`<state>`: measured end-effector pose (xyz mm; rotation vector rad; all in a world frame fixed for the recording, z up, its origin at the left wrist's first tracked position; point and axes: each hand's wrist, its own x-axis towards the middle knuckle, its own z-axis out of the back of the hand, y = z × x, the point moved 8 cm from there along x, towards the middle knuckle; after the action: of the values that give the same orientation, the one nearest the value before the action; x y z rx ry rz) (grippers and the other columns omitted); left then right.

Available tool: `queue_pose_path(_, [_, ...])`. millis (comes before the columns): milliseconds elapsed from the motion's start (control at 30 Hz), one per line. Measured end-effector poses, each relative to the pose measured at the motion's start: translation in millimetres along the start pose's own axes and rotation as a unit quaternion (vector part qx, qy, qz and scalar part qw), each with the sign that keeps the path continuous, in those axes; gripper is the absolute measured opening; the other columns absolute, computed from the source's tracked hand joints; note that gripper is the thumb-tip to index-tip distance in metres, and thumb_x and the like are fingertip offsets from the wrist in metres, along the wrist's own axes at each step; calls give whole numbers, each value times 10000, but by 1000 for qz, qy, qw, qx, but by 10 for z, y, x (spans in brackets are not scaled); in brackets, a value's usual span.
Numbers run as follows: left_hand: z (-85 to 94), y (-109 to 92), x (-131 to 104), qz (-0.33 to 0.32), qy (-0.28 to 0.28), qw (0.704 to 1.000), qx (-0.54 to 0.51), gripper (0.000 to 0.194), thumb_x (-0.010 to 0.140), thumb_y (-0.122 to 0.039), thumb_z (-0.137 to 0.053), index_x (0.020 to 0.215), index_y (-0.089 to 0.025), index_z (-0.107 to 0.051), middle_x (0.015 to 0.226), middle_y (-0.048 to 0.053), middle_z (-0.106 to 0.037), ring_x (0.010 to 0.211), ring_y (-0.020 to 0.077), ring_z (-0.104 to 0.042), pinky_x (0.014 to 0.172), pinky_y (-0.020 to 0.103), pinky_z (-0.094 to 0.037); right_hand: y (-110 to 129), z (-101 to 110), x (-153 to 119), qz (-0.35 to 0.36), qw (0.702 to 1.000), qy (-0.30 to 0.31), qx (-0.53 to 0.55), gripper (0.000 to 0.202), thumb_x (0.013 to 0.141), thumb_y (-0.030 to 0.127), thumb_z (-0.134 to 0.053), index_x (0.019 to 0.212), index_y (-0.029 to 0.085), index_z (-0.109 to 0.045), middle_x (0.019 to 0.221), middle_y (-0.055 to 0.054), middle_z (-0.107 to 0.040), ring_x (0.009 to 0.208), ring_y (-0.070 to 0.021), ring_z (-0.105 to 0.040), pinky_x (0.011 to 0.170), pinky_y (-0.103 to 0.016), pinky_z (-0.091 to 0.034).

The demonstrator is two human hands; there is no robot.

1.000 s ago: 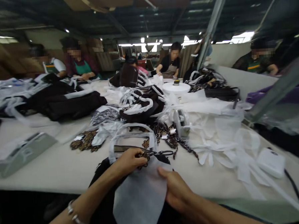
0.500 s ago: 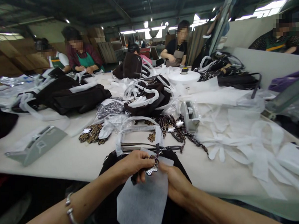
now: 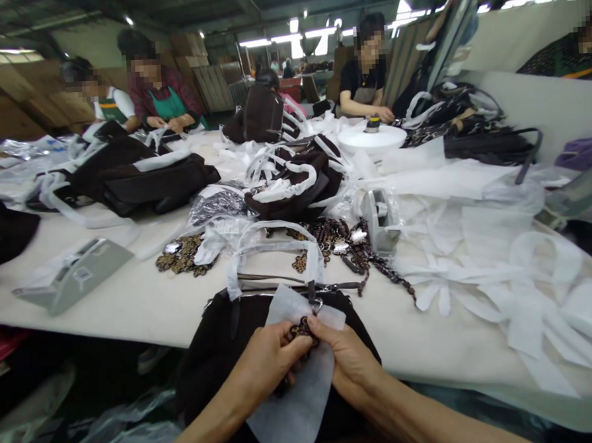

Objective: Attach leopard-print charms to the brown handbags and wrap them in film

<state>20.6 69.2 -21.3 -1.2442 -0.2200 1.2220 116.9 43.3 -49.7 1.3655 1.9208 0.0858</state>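
A dark brown handbag with white-wrapped handles rests upright against the table's near edge. Over its front hangs a white sheet of thin wrapping paper. My left hand is closed on a leopard-patterned bag charm, which hangs from a metal clasp by the handle. From the other side, my right hand pinches the charm's edge with the thumb; its other fingers are partly hidden behind the paper.
Grey tape dispensers stand left and right of the bag. Beyond lie more patterned charms, beaded straps, brown bags and white paper strips. Several co-workers stand or sit across the table.
My left hand has turned and lowered the charm, hiding its silvery piece. My right thumb has come onto the charm. The paper's top corner now stands higher against the bag.
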Motion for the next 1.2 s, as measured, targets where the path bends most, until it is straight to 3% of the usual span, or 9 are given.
queue_pose_path(167, [32, -1, -415, -27, -40, 966, 252, 296, 942, -432, -420, 924, -218, -624, 730, 55, -705, 688, 230, -690, 575, 259, -392, -19, 72, -29, -15, 999, -39, 14, 428, 567, 275, -899, 910, 101, -709, 863, -117, -768, 752, -230, -701, 729, -337, -550])
queue_pose_path(267, [16, 99, -685, -33, 7, 947, 318, 269, 942, -407, -428, 866, -238, -624, 763, 43, -708, 720, 235, -692, 605, 272, -390, -11, 82, -29, -23, 999, -42, 7, 435, 561, 256, -899, 921, 97, -712, 876, -126, -771, 768, -241, -708, 772, -359, -552])
queue_pose_path(333, [104, 103, -774, -44, 4, 953, 299, 294, 943, -426, -435, 810, -244, -625, 770, 23, -689, 724, 207, -673, 636, 264, -408, -15, 83, -24, -30, 999, -44, -2, 440, 552, 255, -900, 918, 95, -716, 877, -134, -770, 770, -260, -711, 785, -390, -553])
queue_pose_path(500, [650, -5, -527, -68, -186, 974, 109, 374, 900, -462, -523, 1168, -206, -574, 1162, 85, -650, 1012, 231, -615, 874, 312, -454, -18, 57, -31, -36, 998, -43, -20, 467, 556, 270, -897, 956, 101, -724, 859, -124, -771, 782, -284, -713, 811, -433, -548])
queue_pose_path(700, [283, -34, -25, -80, -4, 989, -121, 373, 838, -373, -612, 1108, -116, -623, 1043, 85, -714, 955, 250, -649, 821, 312, -498, 65, 91, -68, -23, 997, -46, -59, 462, 537, 258, -907, 933, 95, -733, 845, -117, -769, 788, -264, -709, 822, -401, -536])
queue_pose_path(867, [275, -187, -253, -111, -100, 989, 2, 197, 872, -345, -583, 971, -190, -653, 949, 22, -711, 889, 206, -652, 808, 275, -488, 90, 168, -70, -33, 993, -58, -99, 416, 538, 292, -903, 866, 100, -735, 804, -98, -765, 703, -229, -690, 751, -371, -535])
queue_pose_path(1000, [175, -219, -423, -139, -153, 965, 159, 346, 830, -305, -650, 1167, -254, -596, 1115, 27, -689, 1019, 220, -649, 887, 294, -499, 112, 163, -39, -21, 993, -63, -101, 363, 525, 287, -896, 793, 114, -722, 724, -73, -751, 638, -211, -666, 665, -339, -522])
queue_pose_path(1067, [56, -198, -463, -164, -184, 936, 252, 435, 870, -247, -585, 1299, -255, -517, 1157, 57, -675, 1010, 218, -668, 848, 294, -531, 118, 147, -23, -5, 992, -65, -105, 310, 527, 265, -882, 746, 128, -711, 685, -54, -741, 631, -205, -658, 644, -320, -513])
queue_pose_path(1200, [-261, -193, -513, -238, -226, 834, 444, 475, 895, -93, -453, 1362, -174, -473, 916, 79, -691, 665, 169, -671, 552, 234, -518, 103, 98, 3, 19, 992, -54, -111, 215, 540, 226, -841, 669, 145, -689, 657, -42, -732, 692, -231, -676, 670, -319, -517])
